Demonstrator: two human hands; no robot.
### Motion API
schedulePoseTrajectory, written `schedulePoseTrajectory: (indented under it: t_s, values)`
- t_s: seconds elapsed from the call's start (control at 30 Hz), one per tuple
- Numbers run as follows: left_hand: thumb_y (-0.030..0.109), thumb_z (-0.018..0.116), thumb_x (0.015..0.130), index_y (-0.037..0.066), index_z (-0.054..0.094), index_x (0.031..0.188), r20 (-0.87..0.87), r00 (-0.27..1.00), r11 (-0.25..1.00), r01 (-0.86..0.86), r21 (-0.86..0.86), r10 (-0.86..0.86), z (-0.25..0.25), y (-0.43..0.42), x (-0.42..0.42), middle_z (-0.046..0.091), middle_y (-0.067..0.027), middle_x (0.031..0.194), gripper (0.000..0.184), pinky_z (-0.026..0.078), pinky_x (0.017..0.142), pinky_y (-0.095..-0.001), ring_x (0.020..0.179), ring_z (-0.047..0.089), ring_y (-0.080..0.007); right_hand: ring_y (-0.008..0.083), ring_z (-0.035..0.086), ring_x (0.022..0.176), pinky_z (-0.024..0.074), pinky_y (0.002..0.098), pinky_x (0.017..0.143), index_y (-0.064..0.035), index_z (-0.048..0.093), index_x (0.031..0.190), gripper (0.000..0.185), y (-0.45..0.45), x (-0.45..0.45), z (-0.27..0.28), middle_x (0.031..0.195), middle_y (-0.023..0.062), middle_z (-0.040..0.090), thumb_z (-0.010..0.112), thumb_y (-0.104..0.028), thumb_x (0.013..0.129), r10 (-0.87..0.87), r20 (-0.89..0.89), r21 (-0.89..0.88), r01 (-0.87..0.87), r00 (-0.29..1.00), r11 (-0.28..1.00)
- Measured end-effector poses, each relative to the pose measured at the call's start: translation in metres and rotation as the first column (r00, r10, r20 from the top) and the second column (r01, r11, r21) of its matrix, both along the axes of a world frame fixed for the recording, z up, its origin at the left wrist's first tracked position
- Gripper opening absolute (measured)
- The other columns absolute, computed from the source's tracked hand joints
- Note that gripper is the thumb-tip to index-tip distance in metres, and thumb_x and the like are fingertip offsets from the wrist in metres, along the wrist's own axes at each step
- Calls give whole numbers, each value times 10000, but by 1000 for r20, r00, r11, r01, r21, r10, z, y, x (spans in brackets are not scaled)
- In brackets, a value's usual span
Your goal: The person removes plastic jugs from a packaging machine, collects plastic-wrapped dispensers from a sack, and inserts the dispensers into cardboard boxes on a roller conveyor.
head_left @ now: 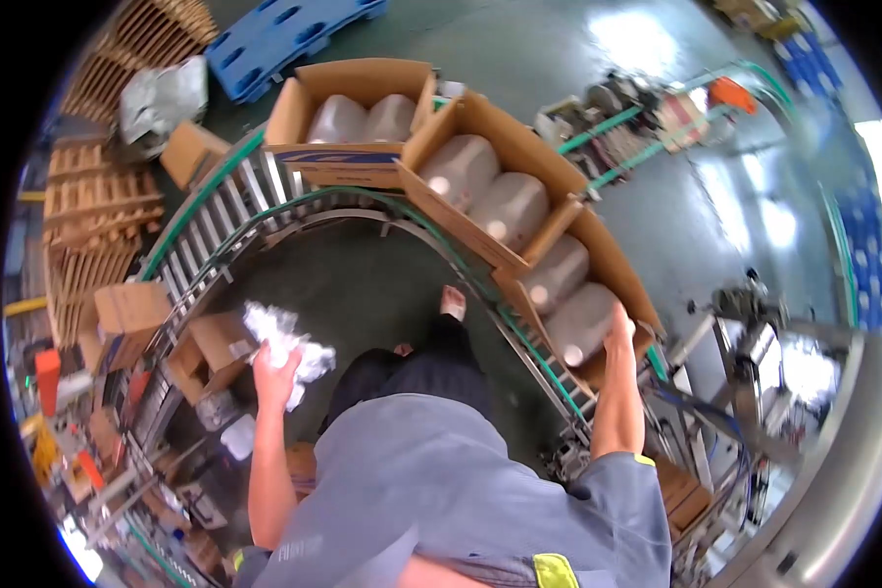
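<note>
My left hand is closed around a crumpled piece of white, shiny material, which looks like plastic film, held out over the floor. My right hand reaches into the nearest cardboard box on the right. Its fingers lie extended along the end of a translucent plastic jug, and some of them are hard to make out. A second jug lies beside that one in the same box. Farther along, an open box holds two similar jugs, as does another box beyond it.
A curved roller conveyor with green rails bends around me and carries the boxes. Smaller cartons are at the left. Wooden pallets and a blue plastic pallet lie beyond. Metal machinery stands close on the right.
</note>
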State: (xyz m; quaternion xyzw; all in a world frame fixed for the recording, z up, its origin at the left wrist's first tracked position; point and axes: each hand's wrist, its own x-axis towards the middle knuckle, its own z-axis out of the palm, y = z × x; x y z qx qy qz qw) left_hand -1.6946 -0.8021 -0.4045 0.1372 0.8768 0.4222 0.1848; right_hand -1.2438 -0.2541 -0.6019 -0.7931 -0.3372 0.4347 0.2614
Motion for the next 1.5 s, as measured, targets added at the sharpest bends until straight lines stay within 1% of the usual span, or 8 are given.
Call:
schedulePoseTrajectory:
  t_s: [0.13,0.27,0.33,0.5,0.67,0.77,0.87,1.5]
  values:
    - [87,715,819,-30,681,1085,153,988,995,10,96,-25,58,80,-26,709,-61,952,293,511,822,-297,869,652,-134,245,597,1158,492,389,958,23,645,1188,440,-44,-167,116,1210,136,645,747,-244,853,447,168,452,-471,879,757]
    - [25,708,834,-15,664,1215,458,875,868,-98,487,-158,76,134,-53,711,-85,1115,385,514,900,-300,1005,654,-142,249,569,1202,484,365,989,-15,486,1367,596,-173,-353,213,1260,129,604,749,-165,854,855,-503,476,-866,-128,151]
    - [41,742,823,11,664,1233,554,813,843,-166,512,-177,64,130,-74,706,-84,1127,419,513,913,-307,1018,652,-147,247,585,1187,489,356,975,-41,402,1438,673,-235,-416,227,1277,111,586,732,-100,854,880,-351,483,-867,-320,-123]
    - [52,737,846,13,670,1232,606,790,654,-412,635,-91,48,70,-168,699,-65,1142,394,509,883,-284,1007,642,-124,157,621,1032,512,312,895,-22,568,1221,425,-249,-543,180,1100,55,640,734,-32,829,863,-410,378,-916,-294,-133]
    - [9,722,849,16,661,1242,732,680,481,-653,585,33,14,-15,-266,693,-17,1046,397,502,879,-288,942,636,-112,216,620,857,527,304,805,45,538,1166,297,-197,-743,156,960,137,633,604,-189,997,888,278,480,-854,365,201]
    - [8,721,851,-3,646,1250,714,695,527,-639,560,84,12,-52,-311,690,-18,1041,406,496,871,-289,915,622,-104,371,655,888,518,441,850,40,581,1173,461,-159,-819,32,1013,244,663,632,-363,955,734,671,-7,-991,-106,-136]
    - [24,706,864,2,659,1218,734,671,438,-693,572,103,6,-77,-332,666,-59,1225,357,485,915,-303,982,609,-115,451,639,1045,498,496,910,-2,609,1217,556,-204,-876,17,1120,278,667,663,-452,894,637,394,-381,-749,-662,-542]
    - [36,733,838,-25,623,1255,759,617,429,-755,495,210,11,-67,-362,671,-48,1223,436,482,925,-305,1011,607,-116,377,649,1091,525,451,938,20,624,1143,448,-199,-880,-6,1161,250,660,727,-298,844,232,281,-746,-364,-931,-557]
